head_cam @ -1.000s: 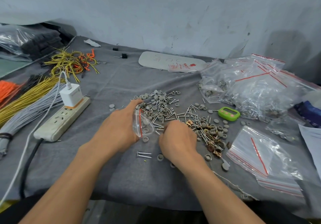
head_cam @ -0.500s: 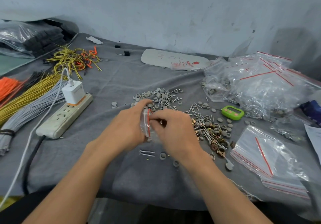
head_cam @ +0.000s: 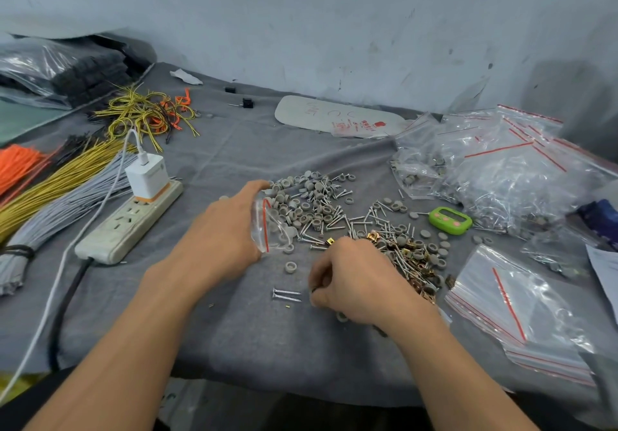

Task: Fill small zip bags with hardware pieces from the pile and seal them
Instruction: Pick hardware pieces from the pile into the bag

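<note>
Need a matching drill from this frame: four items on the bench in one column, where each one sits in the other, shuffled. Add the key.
Things
1. small zip bag
2. green timer
3. white charger
4. two loose screws

Places
a. plugged into the power strip
b. gripped by the left hand
c. on the cloth, just left of the right hand
d. at the right edge of the hardware pile

Pairs: 1-b, 2-d, 3-a, 4-c
</note>
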Motion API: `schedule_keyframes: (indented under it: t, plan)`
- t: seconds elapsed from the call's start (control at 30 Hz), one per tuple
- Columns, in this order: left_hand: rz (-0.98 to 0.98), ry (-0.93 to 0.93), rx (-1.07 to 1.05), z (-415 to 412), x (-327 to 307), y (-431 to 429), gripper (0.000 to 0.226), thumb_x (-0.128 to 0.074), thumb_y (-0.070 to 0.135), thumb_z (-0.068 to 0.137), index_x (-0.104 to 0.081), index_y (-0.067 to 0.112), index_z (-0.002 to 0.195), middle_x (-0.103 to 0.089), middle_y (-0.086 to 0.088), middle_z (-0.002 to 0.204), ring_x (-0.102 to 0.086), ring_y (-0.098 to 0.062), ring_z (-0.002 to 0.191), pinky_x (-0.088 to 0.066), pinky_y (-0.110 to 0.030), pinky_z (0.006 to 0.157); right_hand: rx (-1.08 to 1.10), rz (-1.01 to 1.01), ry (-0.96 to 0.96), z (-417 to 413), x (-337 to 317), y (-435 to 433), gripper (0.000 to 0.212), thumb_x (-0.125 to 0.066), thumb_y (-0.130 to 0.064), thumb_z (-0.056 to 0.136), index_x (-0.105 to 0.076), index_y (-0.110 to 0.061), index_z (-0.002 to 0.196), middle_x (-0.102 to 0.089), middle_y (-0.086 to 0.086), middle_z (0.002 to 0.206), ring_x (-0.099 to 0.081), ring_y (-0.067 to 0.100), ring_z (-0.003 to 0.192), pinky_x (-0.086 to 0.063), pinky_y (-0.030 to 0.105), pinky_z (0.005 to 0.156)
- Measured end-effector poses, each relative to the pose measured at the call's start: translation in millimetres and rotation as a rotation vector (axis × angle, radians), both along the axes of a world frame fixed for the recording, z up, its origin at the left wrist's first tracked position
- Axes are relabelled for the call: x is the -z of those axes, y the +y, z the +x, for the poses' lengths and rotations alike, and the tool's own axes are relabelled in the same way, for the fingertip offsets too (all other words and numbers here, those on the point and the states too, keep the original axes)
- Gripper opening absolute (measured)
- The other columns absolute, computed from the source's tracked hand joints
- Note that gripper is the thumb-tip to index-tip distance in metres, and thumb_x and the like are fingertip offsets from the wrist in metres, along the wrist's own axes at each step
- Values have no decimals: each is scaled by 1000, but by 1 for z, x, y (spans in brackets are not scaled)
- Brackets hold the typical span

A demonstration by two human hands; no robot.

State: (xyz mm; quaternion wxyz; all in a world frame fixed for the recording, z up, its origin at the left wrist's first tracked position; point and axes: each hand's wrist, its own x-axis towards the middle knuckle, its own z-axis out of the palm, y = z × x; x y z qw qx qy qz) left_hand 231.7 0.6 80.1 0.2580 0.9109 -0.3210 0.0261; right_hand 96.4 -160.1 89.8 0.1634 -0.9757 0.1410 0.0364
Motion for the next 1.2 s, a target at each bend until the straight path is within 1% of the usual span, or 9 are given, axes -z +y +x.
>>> schedule_keyframes:
  t: [0.13, 0.2, 0.33, 0.5, 0.6, 0.7, 0.87, 1.03, 1.2]
  plan:
    - [14, -26, 48, -8, 3, -8, 88, -79, 37, 74, -28, 47, 144, -69, -1, 119, -64, -30, 110, -53, -38, 83, 169, 293, -406, 9, 4, -4, 9, -84, -29, 74, -79, -33, 79, -71, -17, 68, -62, -4, 63, -44, 8, 59]
    - [33, -21, 95, -13, 5, -13, 89, -79, 37, 75, -27, 46, 147, -66, 1, 128, -61, -26, 117, -52, -38, 88, 158, 431, -526, 15, 4, -2, 10, -85, -27, 73, -80, -34, 78, -70, -16, 65, -58, -4, 56, -41, 10, 55]
    - [24, 32, 177, -21, 8, -22, 90, -75, 30, 77, -24, 46, 149, -63, 9, 135, -60, -21, 123, -51, -38, 95, 20, 421, -548, 23, 10, 8, 9, -80, -34, 79, -74, -37, 73, -54, -8, 54, -42, 4, 50, -36, 17, 50]
    - [-21, 34, 161, -18, 5, -18, 87, -79, 31, 76, -29, 47, 146, -68, 7, 125, -63, -21, 115, -49, -32, 87, 92, 405, -593, 20, 8, 5, 12, -83, -36, 75, -79, -37, 86, -55, -9, 55, -44, 4, 51, -37, 17, 52]
    - [-22, -5, 118, -14, 3, -12, 85, -81, 34, 77, -31, 48, 144, -68, 2, 122, -63, -25, 112, -43, -29, 78, 168, 327, -502, 9, -4, -14, 11, -85, -28, 70, -80, -35, 77, -61, -14, 54, -52, -1, 49, -38, 11, 50]
    - [18, -40, 94, -11, 4, -8, 88, -80, 23, 77, -29, 48, 145, -67, 3, 123, -63, -26, 110, -41, -30, 75, 56, 156, -161, -5, -10, -27, 11, -86, -31, 64, -77, -35, 70, -60, -19, 51, -55, -3, 46, -34, 8, 44]
    - [78, -28, 96, -14, 5, -8, 90, -78, 23, 76, -28, 49, 146, -66, 2, 110, -64, -27, 103, -37, -32, 68, -50, -1, 84, -16, -2, -27, 26, -88, -33, 57, -77, -28, 79, -66, -9, 53, -64, 7, 46, -45, 19, 45]
    - [84, -27, 92, -15, 6, -11, 92, -79, 21, 74, -27, 51, 145, -65, 2, 117, -63, -26, 105, -42, -31, 72, -74, 7, 117, -15, 1, -25, 16, -84, -29, 62, -79, -25, 76, -70, -6, 57, -68, 12, 49, -61, 31, 57]
    - [33, -27, 122, -22, 5, -17, 86, -82, 28, 74, -32, 50, 141, -65, 8, 127, -62, -22, 114, -51, -34, 87, 53, 178, -205, -7, -6, -24, 9, -79, -28, 72, -79, -36, 74, -63, -20, 54, -58, -3, 50, -40, 8, 49]
